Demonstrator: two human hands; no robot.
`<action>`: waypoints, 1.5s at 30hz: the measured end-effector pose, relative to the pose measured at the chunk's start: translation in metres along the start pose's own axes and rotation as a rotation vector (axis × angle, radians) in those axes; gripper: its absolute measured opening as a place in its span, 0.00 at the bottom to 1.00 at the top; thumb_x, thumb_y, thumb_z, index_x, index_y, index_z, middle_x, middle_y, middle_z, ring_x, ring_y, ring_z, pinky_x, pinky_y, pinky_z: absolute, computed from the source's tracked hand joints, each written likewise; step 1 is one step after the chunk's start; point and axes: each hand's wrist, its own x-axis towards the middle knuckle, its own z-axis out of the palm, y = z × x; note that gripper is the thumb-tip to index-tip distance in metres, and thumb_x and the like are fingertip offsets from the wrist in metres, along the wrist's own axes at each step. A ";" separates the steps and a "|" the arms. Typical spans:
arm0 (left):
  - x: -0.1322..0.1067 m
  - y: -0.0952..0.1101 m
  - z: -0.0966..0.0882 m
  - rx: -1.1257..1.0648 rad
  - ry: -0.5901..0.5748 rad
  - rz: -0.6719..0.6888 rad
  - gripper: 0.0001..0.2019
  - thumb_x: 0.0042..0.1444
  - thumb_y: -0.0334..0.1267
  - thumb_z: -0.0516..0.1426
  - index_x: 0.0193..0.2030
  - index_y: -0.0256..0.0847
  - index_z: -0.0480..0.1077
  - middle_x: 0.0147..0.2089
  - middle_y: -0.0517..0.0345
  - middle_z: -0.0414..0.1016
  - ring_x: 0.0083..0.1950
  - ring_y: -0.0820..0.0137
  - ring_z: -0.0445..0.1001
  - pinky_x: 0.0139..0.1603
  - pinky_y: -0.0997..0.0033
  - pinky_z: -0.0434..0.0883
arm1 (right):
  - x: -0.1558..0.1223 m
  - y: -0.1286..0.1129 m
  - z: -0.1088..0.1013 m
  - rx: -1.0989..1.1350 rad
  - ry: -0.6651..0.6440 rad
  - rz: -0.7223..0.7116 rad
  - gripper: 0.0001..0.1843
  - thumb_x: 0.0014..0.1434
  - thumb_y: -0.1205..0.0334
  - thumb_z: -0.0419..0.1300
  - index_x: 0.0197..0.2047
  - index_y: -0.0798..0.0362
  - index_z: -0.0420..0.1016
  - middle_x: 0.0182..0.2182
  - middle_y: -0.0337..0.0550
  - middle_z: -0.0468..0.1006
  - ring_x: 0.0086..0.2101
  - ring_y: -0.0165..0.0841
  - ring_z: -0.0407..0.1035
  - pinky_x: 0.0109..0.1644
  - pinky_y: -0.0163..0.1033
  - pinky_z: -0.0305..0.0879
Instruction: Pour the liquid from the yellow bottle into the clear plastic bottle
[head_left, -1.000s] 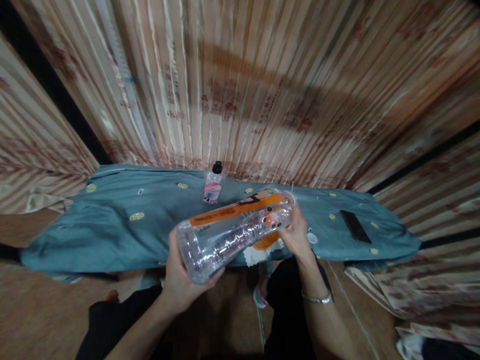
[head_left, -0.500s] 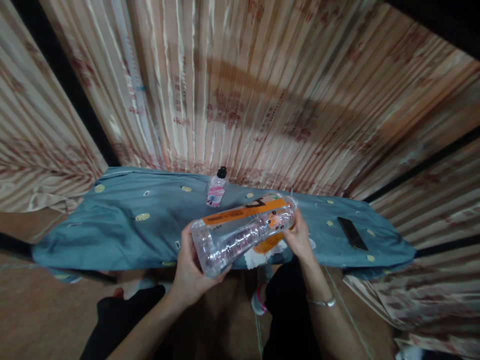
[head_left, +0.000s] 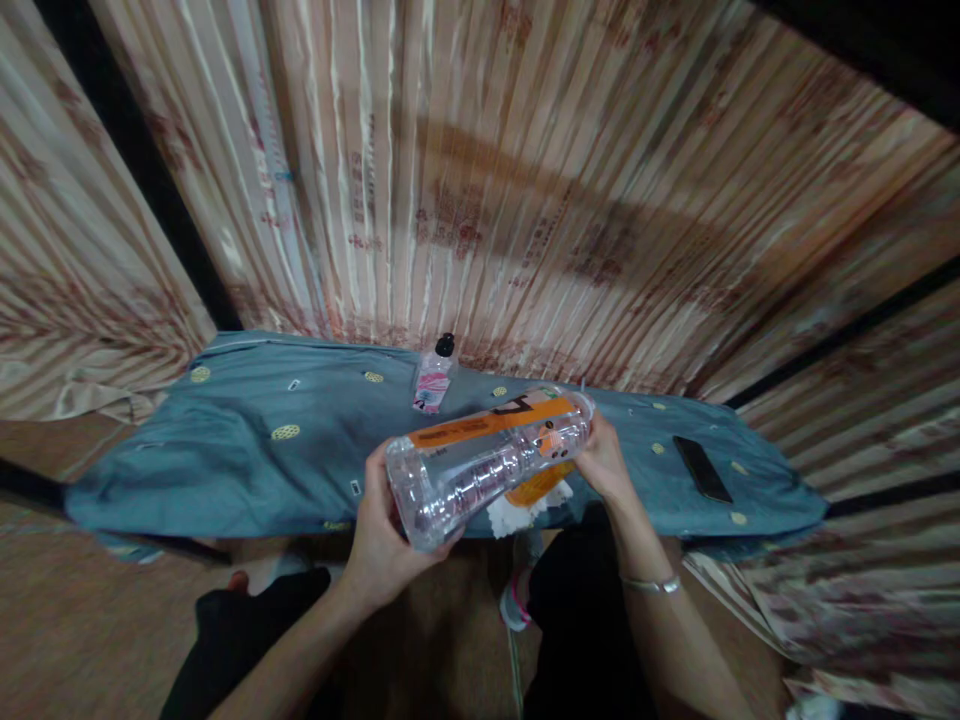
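Over blue cloth (head_left: 225, 470), left hand (head_left: 377, 545) and right hand (head_left: 607, 462) clasp a bottle (head_left: 487, 465) (opposite ends).

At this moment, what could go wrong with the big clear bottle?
The clear bottle looks smooth, so it might slip if the left hand or right hand loosens. Its walls look thin, so a hard squeeze could dent it. Swung away from the person, it might knock the small black-capped bottle.

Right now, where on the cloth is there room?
Widest: cloth left of the small bottle, out to the cloth's left end. A narrower patch lies between the right hand and the phone. Crowded: around the large bottle, orange item and white scalloped piece.
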 end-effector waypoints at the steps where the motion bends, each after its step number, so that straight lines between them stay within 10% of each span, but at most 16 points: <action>1: 0.000 -0.002 0.000 0.000 0.005 0.017 0.44 0.42 0.45 0.78 0.65 0.44 0.65 0.54 0.50 0.83 0.54 0.49 0.90 0.54 0.51 0.88 | 0.001 0.001 0.001 0.000 0.003 0.003 0.26 0.52 0.48 0.68 0.53 0.48 0.82 0.49 0.52 0.91 0.51 0.53 0.85 0.63 0.60 0.81; 16: -0.002 -0.005 0.000 0.021 0.022 0.134 0.43 0.48 0.46 0.78 0.67 0.44 0.66 0.55 0.50 0.83 0.52 0.51 0.91 0.51 0.54 0.90 | 0.000 -0.002 0.019 0.251 0.086 0.057 0.15 0.48 0.48 0.73 0.35 0.44 0.77 0.34 0.44 0.88 0.42 0.46 0.84 0.49 0.48 0.84; 45: 0.002 -0.005 -0.003 -0.023 -0.020 0.043 0.45 0.45 0.48 0.79 0.67 0.48 0.65 0.54 0.53 0.84 0.52 0.51 0.91 0.51 0.50 0.90 | -0.003 -0.009 0.020 0.115 0.125 0.026 0.15 0.49 0.50 0.69 0.38 0.45 0.77 0.36 0.45 0.90 0.37 0.42 0.83 0.42 0.43 0.80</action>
